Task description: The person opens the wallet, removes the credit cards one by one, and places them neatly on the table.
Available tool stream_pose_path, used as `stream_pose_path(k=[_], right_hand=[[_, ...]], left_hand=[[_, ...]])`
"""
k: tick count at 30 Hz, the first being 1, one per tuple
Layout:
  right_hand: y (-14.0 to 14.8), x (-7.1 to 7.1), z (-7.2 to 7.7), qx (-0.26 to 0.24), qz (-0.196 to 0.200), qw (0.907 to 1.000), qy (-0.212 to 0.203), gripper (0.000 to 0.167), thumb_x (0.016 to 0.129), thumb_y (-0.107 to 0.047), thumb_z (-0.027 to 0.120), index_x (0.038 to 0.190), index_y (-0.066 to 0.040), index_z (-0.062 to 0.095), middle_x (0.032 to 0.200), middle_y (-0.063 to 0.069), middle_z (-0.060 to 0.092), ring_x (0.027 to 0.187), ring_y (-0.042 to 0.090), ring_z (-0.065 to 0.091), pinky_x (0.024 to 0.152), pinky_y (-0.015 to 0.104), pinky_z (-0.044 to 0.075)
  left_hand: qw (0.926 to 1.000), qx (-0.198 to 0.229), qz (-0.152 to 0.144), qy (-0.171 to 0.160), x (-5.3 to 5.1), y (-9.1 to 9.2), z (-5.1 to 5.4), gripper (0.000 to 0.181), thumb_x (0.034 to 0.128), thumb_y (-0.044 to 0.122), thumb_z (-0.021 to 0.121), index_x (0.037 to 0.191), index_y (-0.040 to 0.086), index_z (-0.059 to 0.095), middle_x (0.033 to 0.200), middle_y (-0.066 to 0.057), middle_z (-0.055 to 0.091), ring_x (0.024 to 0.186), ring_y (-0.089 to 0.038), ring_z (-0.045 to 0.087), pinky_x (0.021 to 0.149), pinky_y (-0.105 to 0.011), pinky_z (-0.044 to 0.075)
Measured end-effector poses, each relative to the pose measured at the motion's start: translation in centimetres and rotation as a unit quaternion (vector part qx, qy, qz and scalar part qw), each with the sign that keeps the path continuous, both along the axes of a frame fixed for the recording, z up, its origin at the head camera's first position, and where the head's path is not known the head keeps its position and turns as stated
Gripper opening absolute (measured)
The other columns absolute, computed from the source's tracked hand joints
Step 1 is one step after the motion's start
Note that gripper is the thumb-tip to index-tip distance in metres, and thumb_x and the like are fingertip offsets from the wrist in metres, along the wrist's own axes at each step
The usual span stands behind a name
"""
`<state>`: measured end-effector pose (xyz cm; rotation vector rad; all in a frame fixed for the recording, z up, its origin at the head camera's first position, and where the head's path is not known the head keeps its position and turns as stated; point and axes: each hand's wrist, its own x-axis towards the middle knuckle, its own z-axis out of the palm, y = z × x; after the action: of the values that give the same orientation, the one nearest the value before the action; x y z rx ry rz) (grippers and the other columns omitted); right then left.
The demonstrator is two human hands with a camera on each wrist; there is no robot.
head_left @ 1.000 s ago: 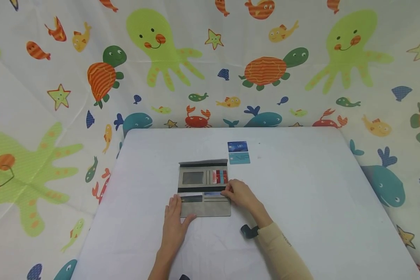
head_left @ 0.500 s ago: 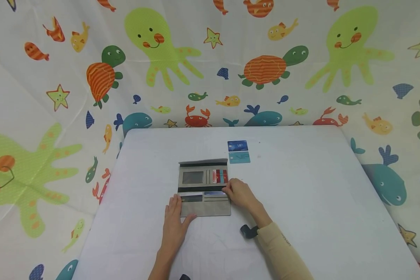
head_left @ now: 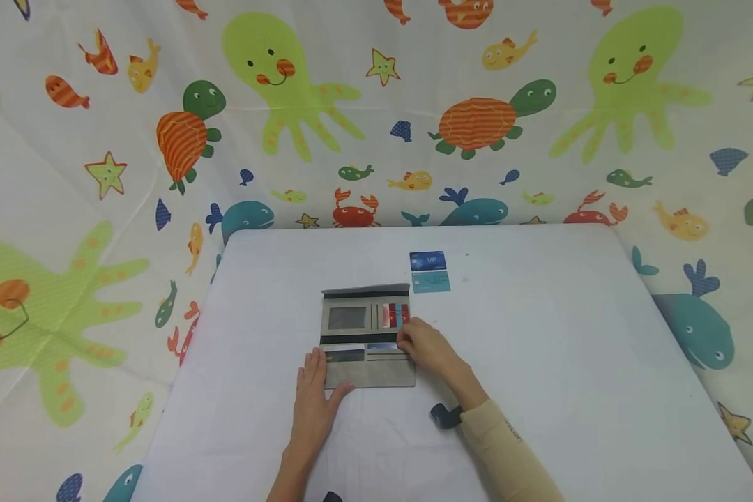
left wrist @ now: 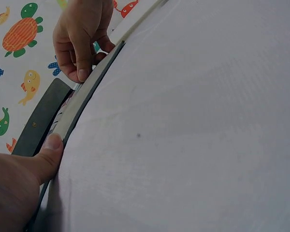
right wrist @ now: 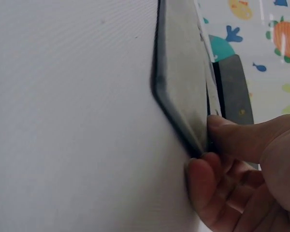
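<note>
From here I see the grey, leather-look, rectangular wallet [head_left: 360, 339] unfolded on the white-covered tabletop [head_left: 539, 348], btwn 2 hands. L hand [head_left: 312, 394]: grip wide, fingers straight at wallet's L edge, thumb on near edge. R hand [head_left: 429, 346]: grip narrow, pinching R end of thin blue-and-white card [head_left: 381, 346] in near panel. Dark-blue rectangular card [head_left: 428, 261] & teal rectangular card [head_left: 431, 282] lie just past far R corner.
</note>
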<state>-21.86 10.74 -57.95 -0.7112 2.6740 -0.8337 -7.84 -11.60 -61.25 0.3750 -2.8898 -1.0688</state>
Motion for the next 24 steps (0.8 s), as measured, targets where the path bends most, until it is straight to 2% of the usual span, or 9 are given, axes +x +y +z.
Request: stream_pose_path(k=[10, 24], right_hand=[[-0.52, 0.3, 0.72, 0.036, -0.012, 0.9992, -0.011, 0.005, 0.094, -0.013, 0.071, 0.091, -0.011, 0.067, 0.087, 0.001, 0.057, 0.076, 0.013, 0.053, 0.072, 0.027, 0.055], [-0.45, 0.32, 0.74, 0.039, -0.013, 0.9989, -0.023, 0.006, 0.094, -0.014, 0.071, 0.093, -0.011, 0.065, 0.088, 0.001, 0.056, 0.078, 0.014, 0.053, 0.072, 0.026, 0.054]], left_hand=[[1.0, -0.001, -0.001, -0.003, 0.0, 0.07, 0.03, 0.092, 0.0887, 0.042, 0.073, 0.157, 0.002, 0.027, 0.167, -0.016, 0.021, 0.157, -0.035, 0.013, 0.13, -0.051, 0.009], [1.0, -0.006, 0.0, -0.001, -0.06, 0.16, 0.25, 0.093, 0.0879, 0.043, 0.074, 0.157, 0.001, 0.027, 0.167, -0.016, 0.022, 0.157, -0.034, 0.013, 0.129, -0.052, 0.01]])
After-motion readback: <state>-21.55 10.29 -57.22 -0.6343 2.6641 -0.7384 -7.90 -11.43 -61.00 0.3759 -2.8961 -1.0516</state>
